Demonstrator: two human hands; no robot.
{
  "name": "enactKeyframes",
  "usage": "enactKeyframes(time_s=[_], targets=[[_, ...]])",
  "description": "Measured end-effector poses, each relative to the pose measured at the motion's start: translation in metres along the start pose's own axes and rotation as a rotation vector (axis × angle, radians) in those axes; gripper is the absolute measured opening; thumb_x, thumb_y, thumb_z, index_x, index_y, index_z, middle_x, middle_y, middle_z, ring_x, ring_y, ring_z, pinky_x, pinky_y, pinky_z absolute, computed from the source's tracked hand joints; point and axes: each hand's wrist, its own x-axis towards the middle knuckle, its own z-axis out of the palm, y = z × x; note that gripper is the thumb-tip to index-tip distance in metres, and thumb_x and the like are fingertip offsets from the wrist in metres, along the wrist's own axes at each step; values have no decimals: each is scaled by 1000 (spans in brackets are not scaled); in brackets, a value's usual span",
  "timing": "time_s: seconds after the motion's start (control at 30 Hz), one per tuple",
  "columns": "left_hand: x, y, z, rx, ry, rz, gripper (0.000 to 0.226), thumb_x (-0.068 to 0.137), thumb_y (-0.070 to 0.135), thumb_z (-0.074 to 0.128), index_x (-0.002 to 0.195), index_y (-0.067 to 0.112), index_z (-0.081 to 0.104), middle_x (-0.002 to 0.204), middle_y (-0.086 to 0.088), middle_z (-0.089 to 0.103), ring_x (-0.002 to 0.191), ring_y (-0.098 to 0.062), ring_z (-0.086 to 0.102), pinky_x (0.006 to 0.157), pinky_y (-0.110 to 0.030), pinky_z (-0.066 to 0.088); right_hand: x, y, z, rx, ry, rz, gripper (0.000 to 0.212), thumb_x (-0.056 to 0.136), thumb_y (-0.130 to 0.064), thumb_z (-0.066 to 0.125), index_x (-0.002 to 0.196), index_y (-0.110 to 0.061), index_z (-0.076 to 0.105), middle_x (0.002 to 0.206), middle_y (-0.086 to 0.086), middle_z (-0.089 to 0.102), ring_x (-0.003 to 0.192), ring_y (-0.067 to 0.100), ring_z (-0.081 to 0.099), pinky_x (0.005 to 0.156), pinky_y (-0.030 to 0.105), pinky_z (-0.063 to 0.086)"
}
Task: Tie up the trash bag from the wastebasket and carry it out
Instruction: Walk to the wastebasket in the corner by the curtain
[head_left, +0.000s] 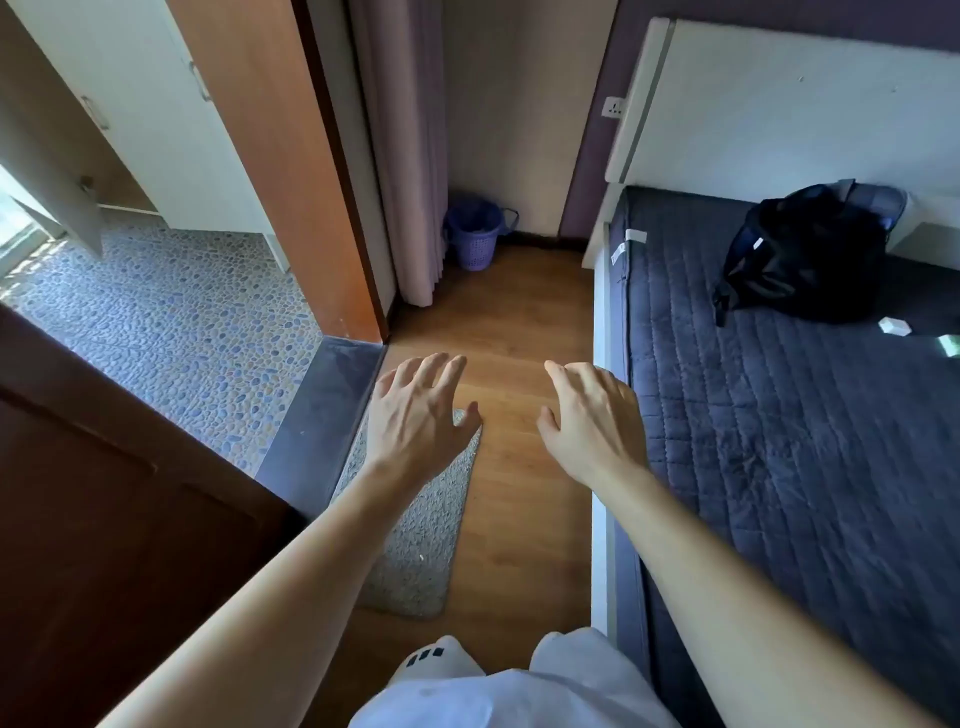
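A purple plastic wastebasket (474, 236) stands on the wood floor in the far corner, beside a pale curtain. A dark blue trash bag (506, 217) lines it, its edge folded over the rim and sticking out at the right. Both my arms reach forward, well short of the basket. My left hand (418, 410) hovers palm down with fingers spread over the corner of a grey mat. My right hand (592, 415) hovers palm down with fingers apart near the bed's edge. Neither hand holds anything.
A bed with a dark quilted cover (779, 415) fills the right side, with a black backpack (805, 254) on it. A grey mat (415, 545) lies on the floor. An open wooden door (104, 519) and a pebble-floored room (171, 322) are at left. A narrow wood-floor aisle (519, 322) leads to the basket.
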Motion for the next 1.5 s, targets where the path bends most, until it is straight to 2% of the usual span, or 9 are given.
enactKeyframes(time_s=[0.47, 0.7, 0.83, 1.1, 1.37, 1.5], targets=[[80, 11, 24, 8, 20, 66, 57, 86, 53, 47, 135, 24, 48, 138, 0, 57, 124, -26, 54, 96, -44, 46, 62, 40, 14, 14, 66, 29, 49, 84, -26, 62, 132, -17, 55, 113, 4, 64, 106, 29, 58, 90, 44, 44], [163, 50, 54, 33, -22, 59, 57, 86, 53, 48, 135, 24, 48, 139, 0, 57, 123, -26, 54, 97, -44, 47, 131, 101, 16, 53, 59, 53, 49, 83, -24, 63, 131, -16, 56, 113, 5, 64, 105, 28, 59, 90, 45, 45], [218, 84, 68, 40, -9, 56, 58, 85, 53, 49, 135, 24, 49, 138, 1, 57, 123, -26, 54, 97, -44, 46, 178, 149, 5, 42, 68, 41, 48, 84, -25, 63, 131, -16, 56, 117, 7, 64, 108, 29, 59, 95, 47, 45], [295, 130, 89, 43, 1, 24, 57, 84, 52, 50, 134, 24, 50, 136, 1, 58, 123, -25, 55, 98, -45, 47, 253, 220, 5, 73, 72, 43, 48, 81, -23, 67, 128, -15, 59, 115, 10, 65, 106, 31, 61, 94, 49, 45], [354, 130, 106, 50, -4, -9, 57, 84, 53, 48, 133, 24, 52, 134, 1, 60, 121, -25, 56, 96, -44, 47, 312, 239, 19, 106, 41, 15, 48, 81, -22, 66, 128, -16, 59, 116, 8, 64, 107, 31, 60, 95, 49, 46], [393, 122, 120, 46, -5, -13, 57, 84, 52, 49, 133, 24, 53, 134, 1, 60, 121, -25, 56, 96, -44, 47, 352, 245, 29, 104, 58, 11, 46, 78, -19, 67, 124, -15, 61, 109, 8, 65, 103, 31, 61, 92, 48, 46]])
